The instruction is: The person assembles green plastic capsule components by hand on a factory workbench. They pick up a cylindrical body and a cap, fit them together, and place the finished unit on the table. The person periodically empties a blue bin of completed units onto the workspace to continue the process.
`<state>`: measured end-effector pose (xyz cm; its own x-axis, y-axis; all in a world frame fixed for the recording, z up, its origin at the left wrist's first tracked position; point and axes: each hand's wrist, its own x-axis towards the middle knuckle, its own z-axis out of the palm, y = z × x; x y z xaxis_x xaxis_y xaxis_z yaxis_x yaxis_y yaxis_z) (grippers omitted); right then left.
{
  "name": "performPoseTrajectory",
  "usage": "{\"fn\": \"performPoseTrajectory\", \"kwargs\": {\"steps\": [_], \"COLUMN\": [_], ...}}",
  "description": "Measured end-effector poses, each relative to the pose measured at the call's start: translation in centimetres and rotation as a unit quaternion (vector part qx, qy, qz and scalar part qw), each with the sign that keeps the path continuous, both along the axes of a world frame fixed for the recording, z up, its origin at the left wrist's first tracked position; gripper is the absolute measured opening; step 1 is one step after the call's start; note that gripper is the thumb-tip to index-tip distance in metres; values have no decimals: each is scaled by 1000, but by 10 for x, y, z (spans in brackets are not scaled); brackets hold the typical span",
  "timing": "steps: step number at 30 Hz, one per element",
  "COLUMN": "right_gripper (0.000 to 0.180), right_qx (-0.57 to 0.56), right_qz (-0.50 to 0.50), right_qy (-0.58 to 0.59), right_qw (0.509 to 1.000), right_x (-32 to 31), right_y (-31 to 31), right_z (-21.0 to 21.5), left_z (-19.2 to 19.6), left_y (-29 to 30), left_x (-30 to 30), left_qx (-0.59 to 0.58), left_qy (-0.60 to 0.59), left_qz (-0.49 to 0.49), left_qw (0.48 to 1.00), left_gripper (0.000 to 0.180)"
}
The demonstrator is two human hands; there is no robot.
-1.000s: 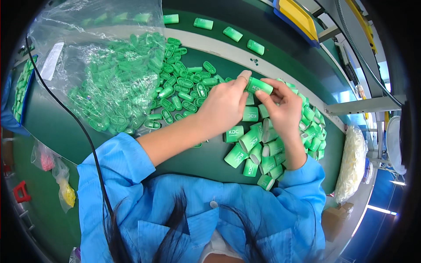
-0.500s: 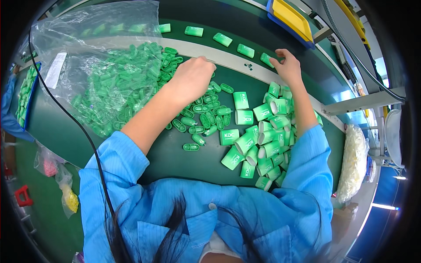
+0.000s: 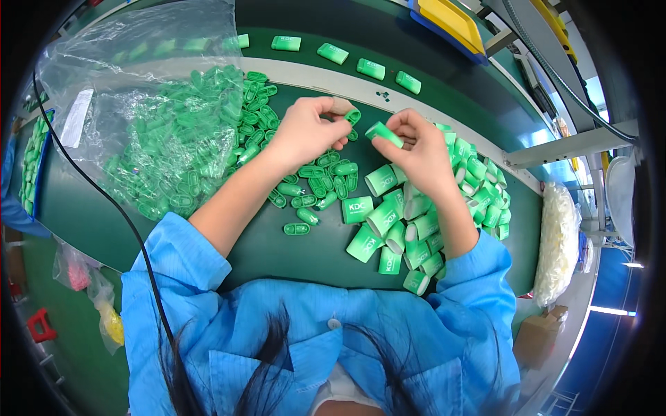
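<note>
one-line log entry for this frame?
left hand: holds small cap | right hand: holds green shell | hands apart, above green table

Bright, even overhead light seen through a strong fisheye.

The green work surface (image 3: 291, 256) is evenly lit, and shadows beneath the arms are soft and faint. Glare whitens the creases of the clear plastic bag (image 3: 149, 97) at far left. Straight edges such as the pale conveyor rail (image 3: 416, 93) bow toward the rim, which falls into a black vignette. The centre is sharp; detail smears near the edges.
</note>
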<state>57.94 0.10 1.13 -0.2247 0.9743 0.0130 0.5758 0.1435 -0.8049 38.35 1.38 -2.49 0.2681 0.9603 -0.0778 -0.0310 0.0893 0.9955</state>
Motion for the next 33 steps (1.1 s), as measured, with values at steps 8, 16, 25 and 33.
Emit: {"fn": "performPoseTrajectory", "kwargs": {"steps": [8,16,25,33], "right_gripper": [27,30,32,31], "right_qx": [32,-68,-67,-60], "right_qz": [-14,-14,-10,-23], "right_qy": [110,235,295,270], "right_qw": [993,969,953,961], "right_x": [-8,0,3,0], "right_y": [-7,-1,-4,-6], "right_z": [-5,-8,-8,-7], "left_z": [1,-1,2,2], "left_y": [-7,-9,-15,-23], "left_x": [7,12,16,23], "left_qx": [11,34,82,154], "left_qy": [-60,-84,-49,37], "left_qz": [-33,15,41,57], "left_qw": [998,996,995,986], "left_gripper": [33,27,29,28]}}
